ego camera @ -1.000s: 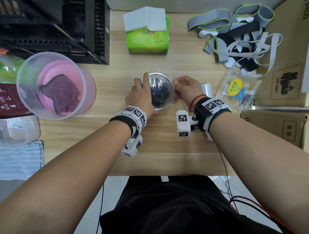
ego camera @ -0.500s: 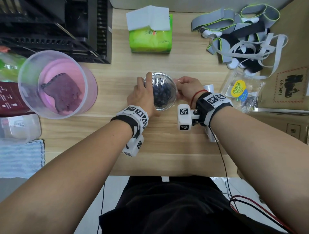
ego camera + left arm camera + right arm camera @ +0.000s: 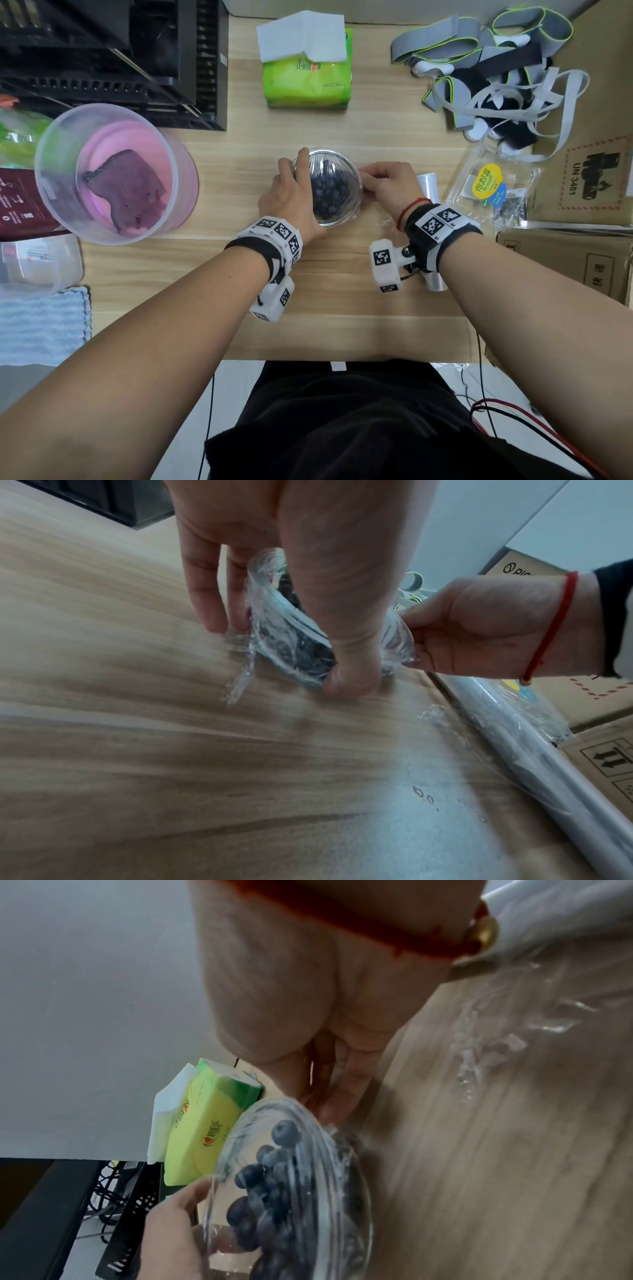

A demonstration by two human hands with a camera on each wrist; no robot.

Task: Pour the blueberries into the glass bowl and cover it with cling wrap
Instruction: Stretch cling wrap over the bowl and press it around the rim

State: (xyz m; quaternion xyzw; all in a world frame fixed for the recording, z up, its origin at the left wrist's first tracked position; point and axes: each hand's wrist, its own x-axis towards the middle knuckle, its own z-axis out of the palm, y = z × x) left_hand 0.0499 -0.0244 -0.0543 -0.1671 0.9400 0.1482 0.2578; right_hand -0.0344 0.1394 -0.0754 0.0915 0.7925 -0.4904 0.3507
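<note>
The glass bowl [image 3: 354, 202] stands mid-table with blueberries [image 3: 330, 195] inside and cling wrap stretched over its top. My left hand [image 3: 301, 192] grips its left side, fingers on the far rim and thumb low at the near side [image 3: 346, 680]. My right hand [image 3: 368, 181] is at the right rim, fingers curled, pinching the wrap against the glass. In the left wrist view crumpled wrap clings to the bowl [image 3: 287, 642] and a loose tail [image 3: 240, 680] trails onto the wood. The right wrist view shows the berries [image 3: 267, 1204] through the film. The cling wrap roll [image 3: 428, 183] lies under my right wrist.
A pink tub [image 3: 61, 144] holding a purple cloth stands at the left. A green tissue pack [image 3: 306, 78] is behind the bowl. Grey straps [image 3: 489, 68], a clear fruit packet [image 3: 489, 192] and cardboard boxes [image 3: 589, 137] crowd the right. A black rack [image 3: 113, 58] fills the back left.
Both hands stay on the bowl. My right fingers have worked a little further along the right rim, and the bowl has hardly moved.
</note>
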